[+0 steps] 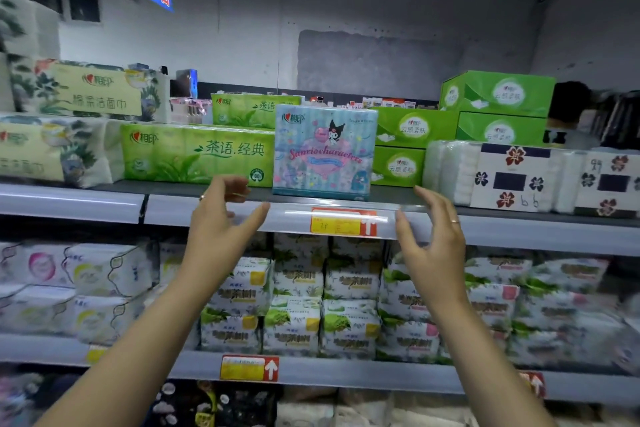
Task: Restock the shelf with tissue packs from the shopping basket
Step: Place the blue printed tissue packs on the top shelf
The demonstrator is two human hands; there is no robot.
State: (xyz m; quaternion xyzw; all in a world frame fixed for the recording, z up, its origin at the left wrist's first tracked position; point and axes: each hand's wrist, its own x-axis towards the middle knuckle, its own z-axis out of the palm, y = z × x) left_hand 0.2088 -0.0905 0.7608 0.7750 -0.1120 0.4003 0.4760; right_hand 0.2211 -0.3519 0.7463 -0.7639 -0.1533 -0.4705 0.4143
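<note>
1. Tissue pack (323,152), the pale blue one printed with cartoon figures, stands upright on the upper shelf (69,201). It sits right at the front edge, between a long green pack (197,152) on the person's left and stacked green boxes (398,166) on the right. Its base looks level with, or slightly over, the lip above the orange price tag (343,222). If so, a light knock could tip it forward off the shelf.
2. The left hand (221,218) and the right hand (433,239) hover in front of the shelf rail, one on each side of the pack and a little below it. Both are loose and spread, hold nothing and are clear of the wrapper. A careless sweep from either could catch a lower corner and drag the pack outward.
3. The pack looks tall for its footprint and soft-wrapped, so it may lean or fall if nothing backs it. What stands directly behind it is hidden.
4. A hard or one-sided push to seat it deeper could skew it against the green boxes. It could also nudge the white flower-print packs (502,177) further right out of line.
5. The shopping basket is out of view. Reaching down for it without looking risks a forearm brushing the rail and the pack's front face.
</note>
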